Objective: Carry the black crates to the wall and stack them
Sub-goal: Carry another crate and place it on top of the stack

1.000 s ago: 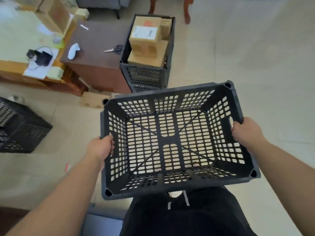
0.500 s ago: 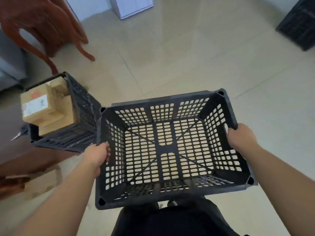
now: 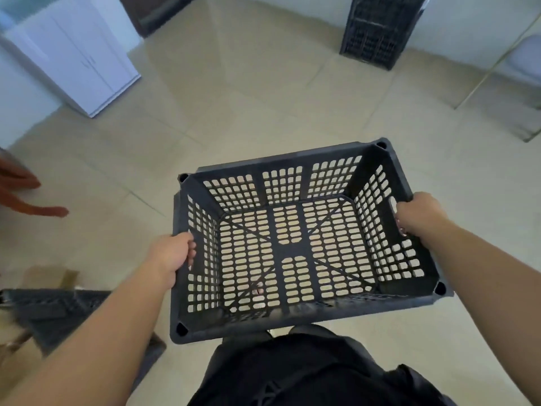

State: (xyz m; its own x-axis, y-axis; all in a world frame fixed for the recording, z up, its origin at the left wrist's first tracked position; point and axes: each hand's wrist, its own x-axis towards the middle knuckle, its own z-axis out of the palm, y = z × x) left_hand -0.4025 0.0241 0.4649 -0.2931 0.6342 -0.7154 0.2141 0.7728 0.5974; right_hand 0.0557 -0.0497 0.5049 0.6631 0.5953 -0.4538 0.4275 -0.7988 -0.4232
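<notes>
The left hand (image 3: 172,256) is clamped on the rim of one short wall of an empty black crate (image 3: 292,249), its fingers curled over the edge to the inside. The right hand (image 3: 418,215) grips the opposite short wall at the handle slot. The hands are therefore wide apart, with the crate's long axis running straight from one to the other across the body. The crate is open side up, held off the floor (image 3: 234,112) just in front of the waist. The right end sits a little farther forward than the left. Ahead of the hands and off to the right stands a stack of black crates (image 3: 377,27) against the pale wall (image 3: 456,24), well apart from the carried one, with bare tile between. The right hand is the nearer of the two to it. Reaching it looks to call for a walk forward and rightward. How the stack's own long axis lies is hard to tell here. Ahead and left of the left hand is a white cabinet (image 3: 79,54), and behind and below that hand lies another dark crate (image 3: 58,309).
</notes>
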